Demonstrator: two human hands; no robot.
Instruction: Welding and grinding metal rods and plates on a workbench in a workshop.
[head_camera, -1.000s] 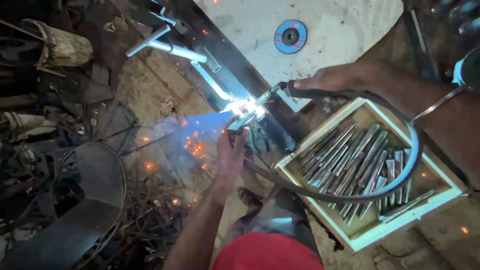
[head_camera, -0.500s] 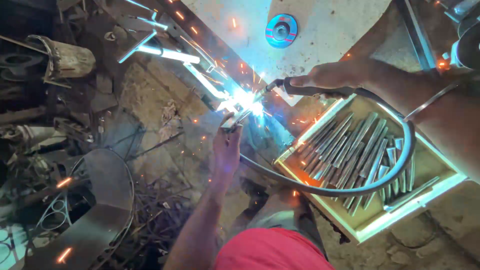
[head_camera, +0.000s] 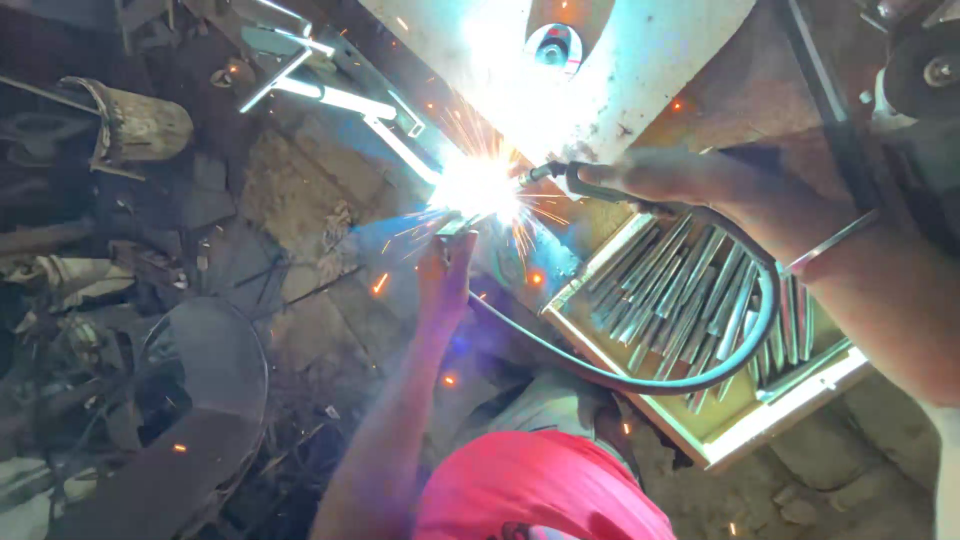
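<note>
Right hand (head_camera: 650, 178) closed round torch (head_camera: 560, 176), tip at bright arc (head_camera: 478, 185). Left hand (head_camera: 445, 275) just below arc, pinching small metal piece (head_camera: 452, 229); fingers blurred by glare. Tray of rods (head_camera: 690, 290) beside.

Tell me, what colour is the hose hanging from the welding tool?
The hose is dark, close to black, looping over the tray of metal rods. The head view shows it.

Round label (head_camera: 556, 47), blue ring about a pale centre with a red edge, on a disc lying on the white sheet at twelve o'clock; no packages, signs, screens.
</note>
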